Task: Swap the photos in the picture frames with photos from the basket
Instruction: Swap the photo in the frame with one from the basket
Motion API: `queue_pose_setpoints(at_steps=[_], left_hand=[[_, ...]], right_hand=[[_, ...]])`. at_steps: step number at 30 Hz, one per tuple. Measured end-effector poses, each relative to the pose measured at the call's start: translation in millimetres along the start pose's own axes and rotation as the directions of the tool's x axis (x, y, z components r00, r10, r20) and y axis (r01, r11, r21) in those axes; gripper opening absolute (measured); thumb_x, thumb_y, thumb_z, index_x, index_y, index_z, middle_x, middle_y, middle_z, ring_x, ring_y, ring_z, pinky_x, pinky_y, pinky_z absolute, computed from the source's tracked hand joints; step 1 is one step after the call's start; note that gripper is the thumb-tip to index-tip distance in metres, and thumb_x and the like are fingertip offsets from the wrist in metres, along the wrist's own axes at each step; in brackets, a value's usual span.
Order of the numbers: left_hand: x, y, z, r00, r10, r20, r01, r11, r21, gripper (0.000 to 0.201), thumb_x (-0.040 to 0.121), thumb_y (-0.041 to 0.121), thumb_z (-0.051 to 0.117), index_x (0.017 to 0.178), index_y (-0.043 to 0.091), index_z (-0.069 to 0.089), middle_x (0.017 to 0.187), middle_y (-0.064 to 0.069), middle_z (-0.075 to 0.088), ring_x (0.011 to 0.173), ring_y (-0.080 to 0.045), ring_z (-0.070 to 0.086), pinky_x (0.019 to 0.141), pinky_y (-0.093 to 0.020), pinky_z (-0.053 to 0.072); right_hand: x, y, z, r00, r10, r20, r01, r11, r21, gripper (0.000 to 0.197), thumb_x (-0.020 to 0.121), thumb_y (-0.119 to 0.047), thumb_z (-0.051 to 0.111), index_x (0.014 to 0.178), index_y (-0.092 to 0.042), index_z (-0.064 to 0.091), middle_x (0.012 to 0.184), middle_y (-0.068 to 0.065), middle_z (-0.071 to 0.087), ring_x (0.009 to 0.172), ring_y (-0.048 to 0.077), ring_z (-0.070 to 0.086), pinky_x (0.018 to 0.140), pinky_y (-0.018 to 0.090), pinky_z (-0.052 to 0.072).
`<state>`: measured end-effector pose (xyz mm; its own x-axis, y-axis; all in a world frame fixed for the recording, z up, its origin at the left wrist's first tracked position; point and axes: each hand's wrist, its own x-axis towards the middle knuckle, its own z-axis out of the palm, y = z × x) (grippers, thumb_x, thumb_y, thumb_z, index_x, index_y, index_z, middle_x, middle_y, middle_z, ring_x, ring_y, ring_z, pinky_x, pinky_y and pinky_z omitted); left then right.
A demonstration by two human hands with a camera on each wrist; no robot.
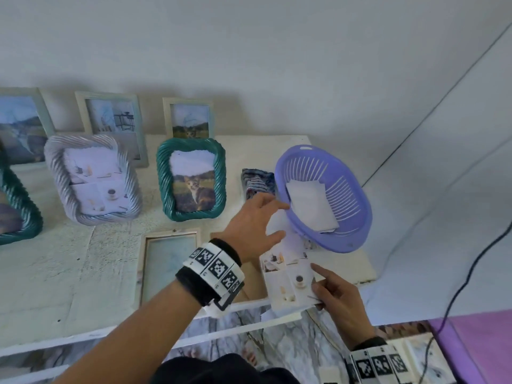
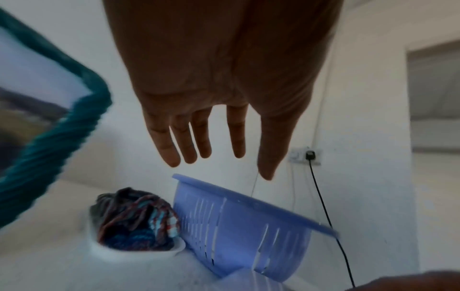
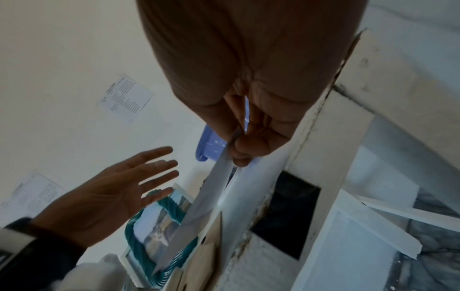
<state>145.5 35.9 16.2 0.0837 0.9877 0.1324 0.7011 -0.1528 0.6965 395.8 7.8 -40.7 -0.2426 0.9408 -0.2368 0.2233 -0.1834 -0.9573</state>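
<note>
our left hand (image 1: 253,227) hovers with fingers spread and straight, holding nothing, just beside the near rim of the purple basket (image 1: 352,236), which stands tilted at the right edge of the tabletop (image 1: 55,286) with white photos (image 1: 311,207) inside. our right hand (image 1: 339,299) pinches a photo (image 1: 288,284) by its corner at the front edge. an open frame (image 1: 166,261) lies flat near it, and a green frame (image 1: 191,180) stands behind.

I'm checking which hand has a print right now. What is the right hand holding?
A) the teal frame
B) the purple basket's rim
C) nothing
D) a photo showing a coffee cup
D: the right hand pinches the coffee-cup photo at its edge, below the purple basket; the left hand is empty.
</note>
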Motion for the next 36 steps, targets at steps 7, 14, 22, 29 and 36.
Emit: queue_pose_setpoints(at_steps=[7, 14, 22, 29, 36], left_hand=[[35.1, 15.6, 30.3, 0.990, 0.002, 0.140, -0.064, 0.899, 0.434, 0.037, 0.094, 0.046, 0.057, 0.127, 0.030, 0.056, 0.156, -0.003, 0.028, 0.142, -0.027, 0.025, 0.111, -0.047, 0.029], [42.3, 8.1, 23.3, 0.987, 0.161, 0.015, -0.157, 0.937, 0.312, 0.023, 0.092, 0.036, 0.065, 0.109, 0.020, 0.068, 0.140, -0.011, 0.051, 0.106, -0.032, 0.062, 0.088, -0.044, 0.049], [50.9, 4.1, 14.7, 0.996, 0.085, -0.016, -0.079, 0.975, 0.209, 0.051, 0.087, 0.062, 0.040, 0.114, 0.027, 0.065, 0.146, -0.002, 0.043, 0.119, -0.023, 0.055, 0.093, -0.038, 0.046], [40.9, 1.8, 25.7, 0.997, 0.068, -0.028, -0.061, 0.978, 0.198, 0.029, 0.091, 0.042, 0.061, 0.114, 0.026, 0.066, 0.146, -0.003, 0.043, 0.118, -0.024, 0.055, 0.093, -0.039, 0.049], [25.6, -4.5, 42.2, 0.997, 0.075, -0.004, -0.071, 0.959, 0.276, 0.031, 0.090, 0.046, 0.056, 0.112, 0.026, 0.065, 0.145, -0.008, 0.044, 0.124, -0.029, 0.052, 0.097, -0.045, 0.047]], right_hand=[[4.8, 8.0, -38.8, 0.999, 0.032, 0.041, -0.030, 0.998, -0.051, 0.032, 0.092, 0.005, 0.057, 0.116, -0.014, 0.066, 0.065, 0.010, 0.055, 0.059, 0.016, 0.051, 0.056, 0.023, 0.048], [16.2, 11.0, -70.7, 0.999, 0.031, 0.017, -0.029, 0.991, -0.129, 0.034, 0.094, 0.003, 0.054, 0.123, -0.013, 0.064, 0.069, 0.012, 0.050, 0.061, 0.018, 0.049, 0.057, 0.020, 0.050], [73.2, -3.4, -80.2, 0.996, -0.052, -0.073, 0.013, 0.890, -0.457, 0.031, 0.096, -0.012, 0.054, 0.125, -0.013, 0.063, 0.063, 0.009, 0.060, 0.060, 0.018, 0.058, 0.064, 0.017, 0.049], [105.1, -18.4, -63.7, 0.983, -0.144, -0.115, 0.022, 0.712, -0.702, 0.006, 0.093, -0.020, 0.058, 0.088, -0.016, 0.055, 0.053, -0.005, 0.050, 0.052, 0.012, 0.049, 0.059, 0.022, 0.034], [103.2, -17.4, -73.2, 0.988, -0.111, -0.104, 0.005, 0.708, -0.707, 0.015, 0.090, -0.010, 0.056, 0.101, -0.002, 0.061, 0.076, 0.013, 0.064, 0.057, 0.017, 0.047, 0.050, 0.017, 0.030]])
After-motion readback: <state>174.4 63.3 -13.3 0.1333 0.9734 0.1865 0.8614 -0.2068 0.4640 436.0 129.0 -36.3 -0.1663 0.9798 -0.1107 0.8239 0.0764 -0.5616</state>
